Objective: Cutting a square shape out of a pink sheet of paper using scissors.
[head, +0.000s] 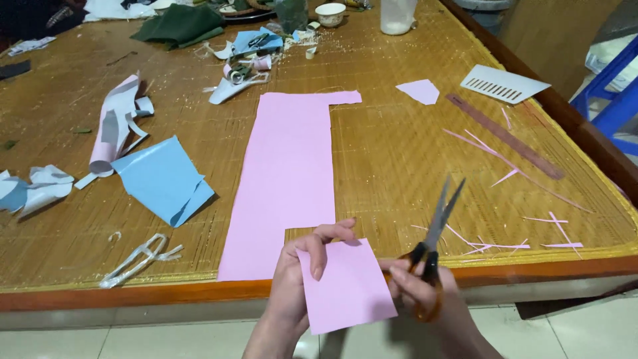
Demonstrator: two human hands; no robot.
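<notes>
The left hand (299, 266) pinches a small pink paper piece (349, 286) at its top left corner, fingers clamped on it, held off the bench (372, 166) edge at 6 o'clock. The right hand (425, 286), at its 3 o'clock, grips orange-handled scissors (433, 246), blades nearly together. The paper looks light, thin and floppy, so it is best held near the edge.

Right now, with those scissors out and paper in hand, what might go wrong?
The left hand pinches the small pink paper rectangle close to the orange-handled scissors in the right hand, so a cut could nick a finger. The thin pink paper strips lie near the wooden table edge and may slide off.
</notes>
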